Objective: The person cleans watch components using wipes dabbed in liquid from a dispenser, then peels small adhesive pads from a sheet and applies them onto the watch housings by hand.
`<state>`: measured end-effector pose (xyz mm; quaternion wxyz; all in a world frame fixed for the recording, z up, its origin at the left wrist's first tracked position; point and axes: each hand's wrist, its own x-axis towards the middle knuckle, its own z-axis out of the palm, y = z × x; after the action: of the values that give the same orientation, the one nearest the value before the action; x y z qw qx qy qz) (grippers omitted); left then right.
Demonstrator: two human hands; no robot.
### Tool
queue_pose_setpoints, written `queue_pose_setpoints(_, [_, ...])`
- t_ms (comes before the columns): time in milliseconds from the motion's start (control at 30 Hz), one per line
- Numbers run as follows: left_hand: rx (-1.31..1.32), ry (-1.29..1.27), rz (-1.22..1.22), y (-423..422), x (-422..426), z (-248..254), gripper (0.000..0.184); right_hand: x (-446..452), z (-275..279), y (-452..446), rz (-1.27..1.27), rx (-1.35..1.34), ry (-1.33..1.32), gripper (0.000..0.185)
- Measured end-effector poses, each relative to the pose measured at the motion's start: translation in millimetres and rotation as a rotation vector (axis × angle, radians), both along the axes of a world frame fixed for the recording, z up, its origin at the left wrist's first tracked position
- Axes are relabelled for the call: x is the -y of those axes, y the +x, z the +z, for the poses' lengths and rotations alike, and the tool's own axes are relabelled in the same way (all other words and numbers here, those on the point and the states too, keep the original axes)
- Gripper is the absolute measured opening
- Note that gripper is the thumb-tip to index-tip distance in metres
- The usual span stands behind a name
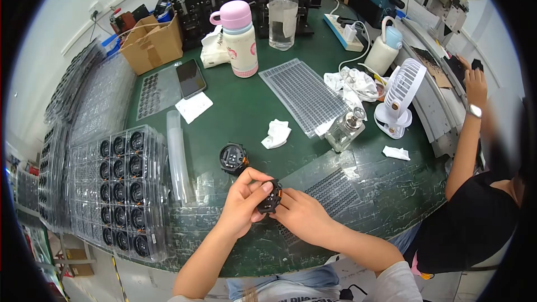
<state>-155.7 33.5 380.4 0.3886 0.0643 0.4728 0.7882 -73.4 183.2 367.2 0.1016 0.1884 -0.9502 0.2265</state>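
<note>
My left hand point(245, 201) is closed around a black watch case point(270, 198) with orange accents, its thumb pressed on the face. From the other side, my right hand point(302, 212) grips the same case at its right edge; some of its fingertips are hidden behind it. Just beyond my left hand, a second black watch point(232, 157) lies on the green table. Under and beside my right forearm is a clear sheet point(334, 191) with rows of small dark parts. A crumpled white tissue point(276, 134) lies farther up.
Clear trays point(120, 190) of round black watch parts stand stacked at left, beside a clear plastic tube point(178, 156). A glass dispenser bottle point(344, 130), white fan point(404, 89), pink-lidded flask point(239, 39) and phone point(191, 78) stand or lie around. A co-worker's arm point(464, 128) reaches across at right.
</note>
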Motion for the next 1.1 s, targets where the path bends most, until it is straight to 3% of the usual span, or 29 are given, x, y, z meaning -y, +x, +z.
queue_pose_setpoints(500, [0.041, -0.074, 0.06, 1, -4, -1, 0.009, 2, -1, 2, -0.03, -0.019, 0.024, 0.017])
queue_pose_setpoints(667, [0.057, -0.059, 0.093, 0, -3, -1, 0.011, 3, -9, 1, -0.049, -0.186, 0.048, 0.018])
queue_pose_setpoints(1100, [-0.014, -0.061, 0.135, -1, -3, 1, 0.009, 14, -14, 5, -0.123, -0.265, 0.165, 0.022])
